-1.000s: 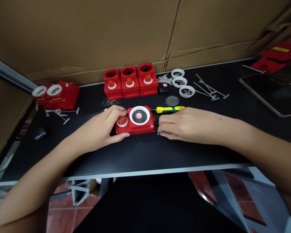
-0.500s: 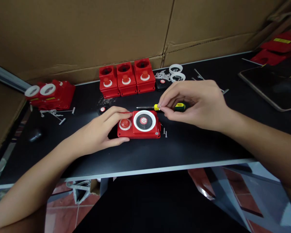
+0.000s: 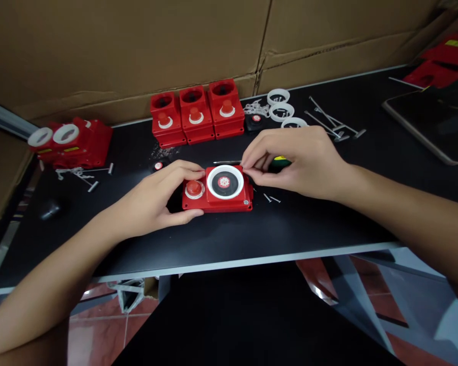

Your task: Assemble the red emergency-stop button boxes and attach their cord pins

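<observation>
A red plastic box (image 3: 217, 205) lies flat before me, with a red dome lamp (image 3: 194, 188) at its left end and a white ring (image 3: 209, 191) around a black disc. My left hand (image 3: 156, 201) grips its left end, fingers on the far edge and thumb on the near side. At the far right corner, my right hand (image 3: 293, 157) pinches a small screw, now mostly hidden by the fingertips. Behind that hand a screwdriver (image 3: 226, 162) is partly covered. Loose screws (image 3: 272, 198) lie right of the box.
Three similar red boxes (image 3: 196, 117) stand at the back, beside white rings (image 3: 281, 111) and a white chain (image 3: 256, 108). Thin metal T-shaped rods (image 3: 339, 129) lie at the right, near a dark tablet-like slab (image 3: 431, 127). More red boxes (image 3: 95, 145) sit at the left.
My right hand has lowered and moved slightly left, bringing its fingertips to the box's far right corner. My left hand keeps its hold. The view has shifted a little.
</observation>
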The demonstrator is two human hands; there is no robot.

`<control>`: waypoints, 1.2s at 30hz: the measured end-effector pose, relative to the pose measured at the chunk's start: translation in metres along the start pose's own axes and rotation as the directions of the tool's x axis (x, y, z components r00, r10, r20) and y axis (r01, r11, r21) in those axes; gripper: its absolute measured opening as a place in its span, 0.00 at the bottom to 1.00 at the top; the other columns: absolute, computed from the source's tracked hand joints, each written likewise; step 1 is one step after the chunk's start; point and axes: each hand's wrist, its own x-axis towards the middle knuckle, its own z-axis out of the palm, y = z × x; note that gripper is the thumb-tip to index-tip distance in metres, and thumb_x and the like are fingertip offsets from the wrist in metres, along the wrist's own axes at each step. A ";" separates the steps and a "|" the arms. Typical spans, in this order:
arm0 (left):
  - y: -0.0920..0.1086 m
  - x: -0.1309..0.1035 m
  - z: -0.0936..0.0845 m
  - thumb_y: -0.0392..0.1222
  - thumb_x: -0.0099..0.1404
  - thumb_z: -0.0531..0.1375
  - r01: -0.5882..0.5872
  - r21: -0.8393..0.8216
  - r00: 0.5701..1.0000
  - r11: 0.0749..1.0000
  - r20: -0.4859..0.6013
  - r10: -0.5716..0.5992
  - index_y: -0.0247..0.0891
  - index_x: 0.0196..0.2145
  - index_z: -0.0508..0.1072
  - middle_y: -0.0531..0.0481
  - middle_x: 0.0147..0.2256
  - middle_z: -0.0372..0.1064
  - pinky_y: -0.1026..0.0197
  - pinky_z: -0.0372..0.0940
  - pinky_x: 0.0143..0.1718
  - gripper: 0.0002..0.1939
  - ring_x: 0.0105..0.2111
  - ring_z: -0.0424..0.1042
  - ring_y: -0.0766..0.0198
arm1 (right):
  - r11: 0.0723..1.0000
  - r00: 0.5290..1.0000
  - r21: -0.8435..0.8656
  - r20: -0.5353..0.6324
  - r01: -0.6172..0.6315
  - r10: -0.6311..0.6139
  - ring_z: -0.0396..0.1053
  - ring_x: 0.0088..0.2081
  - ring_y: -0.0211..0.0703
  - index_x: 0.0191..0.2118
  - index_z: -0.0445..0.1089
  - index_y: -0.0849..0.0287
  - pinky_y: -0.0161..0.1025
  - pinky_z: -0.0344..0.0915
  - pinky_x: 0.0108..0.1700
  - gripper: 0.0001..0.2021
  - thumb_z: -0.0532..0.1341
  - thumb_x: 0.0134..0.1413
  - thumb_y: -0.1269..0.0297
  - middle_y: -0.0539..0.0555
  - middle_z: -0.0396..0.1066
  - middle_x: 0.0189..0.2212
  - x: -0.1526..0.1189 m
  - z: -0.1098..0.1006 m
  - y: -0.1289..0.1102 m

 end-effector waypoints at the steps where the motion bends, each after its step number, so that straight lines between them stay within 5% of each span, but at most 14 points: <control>1: 0.000 0.001 0.000 0.55 0.80 0.71 0.007 -0.001 1.000 1.000 0.004 -0.007 0.42 0.66 0.73 0.36 0.66 0.78 0.42 0.78 0.68 0.26 0.65 0.81 0.42 | 1.000 1.000 -0.008 -0.004 0.006 -0.006 0.74 0.34 0.25 0.40 0.79 0.58 0.29 0.74 0.40 0.08 0.66 0.73 0.62 0.48 0.82 0.40 0.000 0.000 0.000; 14: 0.003 0.004 0.001 0.53 0.81 0.68 -0.013 0.066 1.000 0.998 0.019 0.012 0.40 0.63 0.72 0.34 0.64 0.79 0.45 0.79 0.66 0.22 0.63 0.82 0.45 | 0.998 0.992 0.020 0.119 -0.055 0.052 0.74 0.36 0.28 0.43 0.80 0.56 0.33 0.74 0.42 0.10 0.64 0.72 0.58 0.50 0.81 0.44 0.004 -0.011 0.003; 18: 0.004 0.003 -0.003 0.53 0.78 0.69 0.017 0.043 1.000 0.999 0.014 -0.018 0.41 0.62 0.73 0.35 0.65 0.79 0.46 0.79 0.66 0.22 0.63 0.83 0.44 | 0.972 0.985 -0.204 0.100 -0.115 0.137 0.72 0.36 0.34 0.47 0.82 0.55 0.39 0.70 0.43 0.13 0.64 0.73 0.52 0.53 0.81 0.43 0.005 -0.037 0.010; 22: 0.005 0.002 -0.008 0.54 0.76 0.70 0.081 0.024 0.996 0.996 0.035 -0.082 0.43 0.60 0.75 0.39 0.63 0.80 0.46 0.79 0.65 0.22 0.60 0.84 0.44 | 0.871 0.930 -0.489 0.297 -0.047 0.216 0.76 0.47 0.43 0.52 0.83 0.55 0.42 0.68 0.47 0.18 0.67 0.68 0.47 0.57 0.82 0.52 -0.001 -0.050 0.037; 26: 0.006 0.001 -0.010 0.55 0.75 0.69 0.114 0.027 0.993 0.993 0.041 -0.115 0.43 0.59 0.75 0.39 0.63 0.80 0.46 0.78 0.65 0.22 0.60 0.84 0.44 | 0.819 0.881 -0.573 0.368 -0.038 0.299 0.78 0.54 0.50 0.50 0.83 0.55 0.44 0.69 0.49 0.16 0.64 0.68 0.52 0.57 0.82 0.54 -0.002 -0.050 0.043; 30: 0.007 0.002 -0.010 0.55 0.74 0.68 0.147 0.044 0.987 0.988 0.055 -0.149 0.43 0.59 0.74 0.39 0.63 0.80 0.44 0.77 0.65 0.22 0.59 0.84 0.44 | 0.879 0.938 -0.468 0.254 -0.096 0.238 0.76 0.42 0.38 0.47 0.84 0.54 0.41 0.70 0.45 0.15 0.65 0.66 0.51 0.53 0.83 0.46 0.011 -0.071 0.015; 33: 0.010 0.001 -0.013 0.55 0.73 0.67 0.173 0.057 0.981 0.983 0.075 -0.177 0.44 0.58 0.74 0.41 0.62 0.81 0.43 0.78 0.64 0.21 0.57 0.85 0.44 | 0.946 0.987 -0.295 0.040 -0.136 0.154 0.69 0.35 0.25 0.45 0.84 0.55 0.31 0.65 0.37 0.18 0.70 0.65 0.44 0.49 0.81 0.40 0.031 -0.095 -0.014; 36: 0.013 0.000 -0.015 0.55 0.73 0.67 0.180 0.068 0.980 0.981 0.072 -0.185 0.45 0.54 0.74 0.40 0.60 0.82 0.43 0.80 0.58 0.18 0.55 0.85 0.43 | 0.968 0.978 -0.192 -0.167 -0.159 0.128 0.63 0.34 0.16 0.44 0.83 0.54 0.21 0.58 0.34 0.19 0.73 0.65 0.42 0.44 0.76 0.36 0.054 -0.108 -0.038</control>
